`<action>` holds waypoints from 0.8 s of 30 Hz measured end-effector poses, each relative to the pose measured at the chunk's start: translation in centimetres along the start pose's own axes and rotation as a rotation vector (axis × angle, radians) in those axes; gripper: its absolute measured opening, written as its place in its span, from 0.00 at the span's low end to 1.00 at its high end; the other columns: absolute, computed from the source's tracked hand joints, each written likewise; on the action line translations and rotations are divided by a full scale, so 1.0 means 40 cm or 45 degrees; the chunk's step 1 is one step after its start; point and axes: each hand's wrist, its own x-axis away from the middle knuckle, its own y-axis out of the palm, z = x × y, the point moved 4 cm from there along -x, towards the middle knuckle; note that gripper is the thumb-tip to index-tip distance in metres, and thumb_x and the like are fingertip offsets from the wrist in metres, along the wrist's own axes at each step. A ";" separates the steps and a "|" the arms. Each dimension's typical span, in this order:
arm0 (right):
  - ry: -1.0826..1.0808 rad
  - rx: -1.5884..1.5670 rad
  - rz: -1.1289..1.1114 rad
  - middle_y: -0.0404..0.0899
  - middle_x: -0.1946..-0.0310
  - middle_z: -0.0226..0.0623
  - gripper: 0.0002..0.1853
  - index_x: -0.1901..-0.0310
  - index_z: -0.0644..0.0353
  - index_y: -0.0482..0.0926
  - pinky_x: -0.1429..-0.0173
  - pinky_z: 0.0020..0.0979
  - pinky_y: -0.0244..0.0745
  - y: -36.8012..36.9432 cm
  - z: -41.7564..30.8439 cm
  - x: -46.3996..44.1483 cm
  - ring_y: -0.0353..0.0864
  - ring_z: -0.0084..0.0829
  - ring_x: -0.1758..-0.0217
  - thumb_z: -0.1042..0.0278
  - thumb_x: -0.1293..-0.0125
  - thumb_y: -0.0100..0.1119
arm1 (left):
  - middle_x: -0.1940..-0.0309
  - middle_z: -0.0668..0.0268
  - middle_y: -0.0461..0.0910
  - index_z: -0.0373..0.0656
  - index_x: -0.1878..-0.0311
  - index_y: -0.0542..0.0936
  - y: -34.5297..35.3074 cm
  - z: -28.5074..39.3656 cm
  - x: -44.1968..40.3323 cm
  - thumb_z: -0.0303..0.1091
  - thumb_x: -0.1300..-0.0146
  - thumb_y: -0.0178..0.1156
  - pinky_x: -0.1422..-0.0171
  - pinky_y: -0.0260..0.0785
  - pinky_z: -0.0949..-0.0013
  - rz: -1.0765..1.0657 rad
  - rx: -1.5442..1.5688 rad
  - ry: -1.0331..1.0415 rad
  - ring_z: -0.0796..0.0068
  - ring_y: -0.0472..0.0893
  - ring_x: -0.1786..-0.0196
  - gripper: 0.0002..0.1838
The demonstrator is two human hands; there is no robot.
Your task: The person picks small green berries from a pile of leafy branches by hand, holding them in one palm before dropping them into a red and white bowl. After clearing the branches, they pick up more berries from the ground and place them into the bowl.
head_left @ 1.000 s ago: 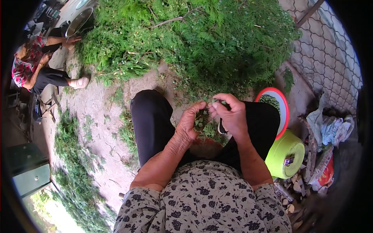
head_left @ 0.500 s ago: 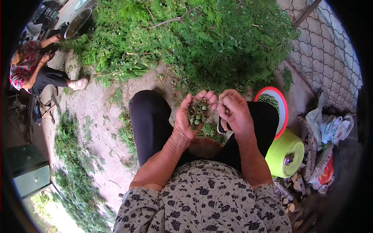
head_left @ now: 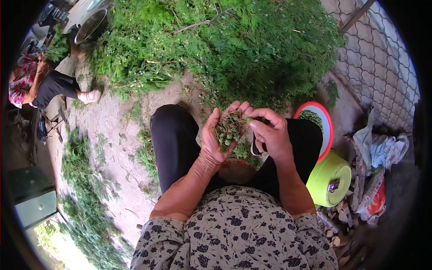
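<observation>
My left hand (head_left: 213,139) is cupped, palm up, around a clump of small green cones and dry brown twigs (head_left: 228,130). At the right edge of this clump, my right hand (head_left: 273,132) pinches a small green cone (head_left: 249,120) between thumb and forefinger. Both hands are above my lap, between my knees. Beside my right knee stands a white basin with a red rim (head_left: 332,130), with many green cones (head_left: 310,116) in it.
A large heap of green conifer branches (head_left: 216,49) lies ahead. A lime-green bucket (head_left: 330,177) lies tilted at right, near plastic bags (head_left: 384,146) and firewood (head_left: 344,216). Loose sprigs (head_left: 85,180) cover the ground at left. Another person (head_left: 33,83) sits far left by a metal bowl (head_left: 91,27).
My right hand's fingers have moved left onto the edge of the clump, with thumb and forefinger extended. The other person has raised a green branch.
</observation>
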 end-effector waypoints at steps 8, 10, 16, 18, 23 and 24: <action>-0.148 -0.483 0.181 0.80 0.65 0.41 0.12 0.52 0.66 0.76 0.79 0.20 0.58 -0.139 -0.028 0.001 0.67 0.18 0.80 0.78 0.38 0.52 | 0.38 0.52 0.69 0.34 0.39 0.67 0.013 0.002 -0.001 0.49 0.30 0.46 0.27 0.55 0.52 -0.042 0.026 0.032 0.53 0.66 0.33 0.27; -0.289 -0.191 0.447 0.78 0.69 0.36 0.13 0.51 0.67 0.77 0.77 0.19 0.59 -0.255 -0.069 0.029 0.66 0.17 0.79 0.77 0.37 0.53 | 0.38 0.52 0.68 0.34 0.39 0.66 0.008 0.006 -0.003 0.49 0.30 0.46 0.27 0.54 0.52 -0.048 0.031 0.034 0.53 0.66 0.33 0.28; -0.559 1.553 1.303 0.80 0.62 0.35 0.15 0.50 0.64 0.78 0.60 0.26 0.73 -0.617 -0.099 0.134 0.78 0.26 0.64 0.70 0.38 0.59 | 0.35 0.50 0.65 0.33 0.36 0.64 0.012 0.000 -0.006 0.50 0.30 0.46 0.25 0.52 0.52 -0.045 0.002 0.033 0.53 0.64 0.31 0.30; -0.681 1.828 1.263 0.80 0.59 0.35 0.15 0.50 0.64 0.78 0.55 0.27 0.73 -0.644 -0.092 0.144 0.78 0.27 0.60 0.71 0.38 0.60 | 0.34 0.49 0.64 0.32 0.36 0.63 0.012 -0.008 -0.010 0.51 0.30 0.46 0.25 0.52 0.52 -0.064 -0.017 0.020 0.53 0.63 0.31 0.31; -0.585 0.837 0.672 0.78 0.63 0.36 0.09 0.59 0.63 0.80 0.50 0.26 0.71 -0.337 -0.107 0.090 0.78 0.27 0.57 0.79 0.42 0.60 | 0.34 0.49 0.63 0.31 0.34 0.61 0.016 -0.034 -0.009 0.52 0.31 0.47 0.25 0.51 0.53 -0.045 -0.074 -0.052 0.53 0.63 0.31 0.34; -0.657 0.919 0.505 0.78 0.66 0.35 0.08 0.61 0.62 0.81 0.54 0.26 0.72 -0.247 -0.113 0.077 0.77 0.26 0.61 0.81 0.43 0.60 | 0.34 0.49 0.63 0.31 0.34 0.61 0.016 -0.037 -0.008 0.52 0.31 0.47 0.25 0.51 0.53 -0.045 -0.082 -0.059 0.53 0.63 0.31 0.34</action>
